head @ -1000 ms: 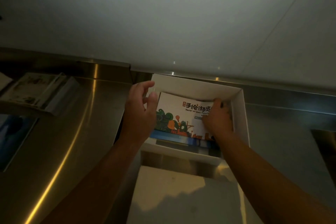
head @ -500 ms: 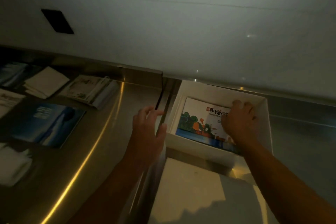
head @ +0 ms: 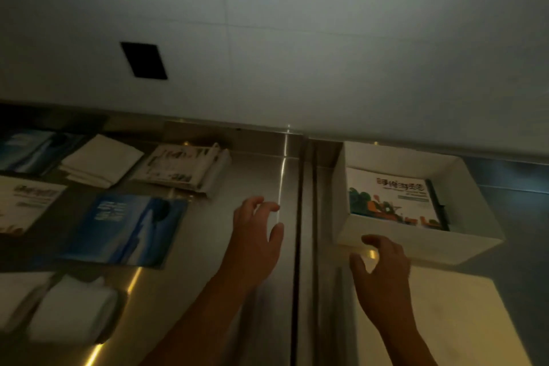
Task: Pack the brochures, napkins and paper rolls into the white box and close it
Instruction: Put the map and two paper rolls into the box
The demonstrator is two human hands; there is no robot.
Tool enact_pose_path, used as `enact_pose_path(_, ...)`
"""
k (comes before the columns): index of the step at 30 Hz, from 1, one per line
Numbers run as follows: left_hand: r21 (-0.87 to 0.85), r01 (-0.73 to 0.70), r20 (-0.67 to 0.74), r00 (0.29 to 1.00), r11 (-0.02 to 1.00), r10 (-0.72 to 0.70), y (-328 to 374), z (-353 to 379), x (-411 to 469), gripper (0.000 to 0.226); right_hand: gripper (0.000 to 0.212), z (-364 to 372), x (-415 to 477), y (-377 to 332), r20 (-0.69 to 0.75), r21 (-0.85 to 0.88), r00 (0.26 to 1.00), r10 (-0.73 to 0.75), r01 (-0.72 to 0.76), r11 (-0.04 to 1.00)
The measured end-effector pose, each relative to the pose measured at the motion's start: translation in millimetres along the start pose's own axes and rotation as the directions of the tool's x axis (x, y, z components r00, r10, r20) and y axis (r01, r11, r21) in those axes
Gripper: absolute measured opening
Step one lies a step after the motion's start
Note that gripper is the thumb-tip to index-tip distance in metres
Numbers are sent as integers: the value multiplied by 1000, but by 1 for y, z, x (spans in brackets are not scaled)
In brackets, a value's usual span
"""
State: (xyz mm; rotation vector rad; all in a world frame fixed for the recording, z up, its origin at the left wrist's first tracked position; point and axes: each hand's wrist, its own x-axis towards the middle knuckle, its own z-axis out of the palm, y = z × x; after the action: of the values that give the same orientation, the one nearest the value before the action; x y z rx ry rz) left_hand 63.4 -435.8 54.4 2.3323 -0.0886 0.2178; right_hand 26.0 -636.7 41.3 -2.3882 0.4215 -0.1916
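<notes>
Far-left supplies: a white brochure (head: 26,202), a folded napkin stack (head: 101,160) and blurred white bundles (head: 74,309) lie on the steel counter (head: 208,291), well apart from the box. They lie as they did half a second ago. Whether the bundles are paper rolls or more napkins cannot be told.
Blue brochure (head: 127,229): flat on the counter, untouched, left of the left hand.
Printed brochure stack (head: 187,169): near the counter's back edge, beyond and left of the left hand's fingers, not yet touched.
Left hand (head: 255,244): a second ago it was at the box's left wall, on the brochure. It has since crossed the seam and now hovers over bare steel, with fingers apart and loosely curled, holding nothing.
Counter seam (head: 298,217): a dark line between the two hands, with the loose supplies on its left and the box on its right.
Right hand (head: 383,276): half a second ago it pressed on the brochure inside the box. It has now drawn out and hangs in front of the near wall, fingers relaxed and spread, empty. Whether it touches that wall cannot be told.
White box (head: 416,242): open, against the back wall, right of the seam.
Colourful brochure (head: 392,202): flat on the box floor, let go by both hands.
White panel (head: 445,321): flat in front of the box, probably its lid, not yet fitted.
Meaning for the task: this brochure looks packed. The left hand's reach suggests the printed stack or the blue brochure comes next. Most items remain outside the box, so closing it is still far off.
</notes>
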Motion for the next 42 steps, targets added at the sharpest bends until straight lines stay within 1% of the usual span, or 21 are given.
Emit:
enact_pose_path(3,17,24,12,1000,1000,-24,-28,-35,-14,32,31,26,-33,-37,86,5,996,38,-39,999)
enact_pose_path(7,14,76,-43,996,997,-76,-57,-75,-24,30,30,51,-60,-72,137,35,990,-33,28,999)
enact_pose_path(9,22,107,-67,992,994,-105,-63,-89,-29,29,30,60,-63,-80,170,31,984,-47,43,999)
enact_pose_path(12,12,160,-92,983,987,-158,-74,-104,-49,29,30,77,-71,-87,262,49,965,-14,1,999)
enact_pose_path(15,17,188,-134,974,982,-184,-97,-126,-69,29,30,101,-88,-100,314,87,949,-22,-5,996)
enact_pose_path(17,19,240,-172,957,970,-234,-116,-142,-78,29,30,118,-101,-110,347,87,937,-47,17,996)
enact_pose_path(19,-8,278,-176,945,961,-275,-134,-156,-83,27,30,133,-112,-119,360,60,931,-55,36,998)
enact_pose_path(23,-40,228,-111,967,973,-231,-175,-185,-80,23,28,166,-130,-143,365,52,930,-39,22,998)
enact_pose_path(26,-41,233,-110,965,972,-236,-219,-220,-77,24,28,199,-143,-166,369,-5,929,35,-36,999)
enact_pose_path(29,-34,331,-160,930,943,-332,-282,-268,-77,29,26,242,-166,-195,360,-17,926,109,-110,994)
enact_pose_path(31,5,457,-173,877,890,-449,-329,-294,-79,32,29,275,-177,-216,368,-46,915,167,-162,986)
enact_pose_path(33,45,581,-140,809,813,-570,-358,-303,-82,41,38,290,-182,-230,373,-84,899,229,-213,973)
enact_pose_path(35,75,664,-58,748,744,-661,-383,-308,-84,56,51,306,-188,-245,374,-118,881,289,-263,957)
enact_pose_path(38,121,709,40,696,695,-717,-406,-306,-84,69,71,322,-197,-259,387,-212,859,336,-272,939)
enact_pose_path(40,195,702,76,685,685,-724,-413,-301,-87,67,79,329,-199,-265,381,-301,852,358,-252,920)
enact_pose_path(42,212,695,73,690,687,-720,-419,-297,-88,64,83,334,-197,-268,364,-299,853,374,-273,914)
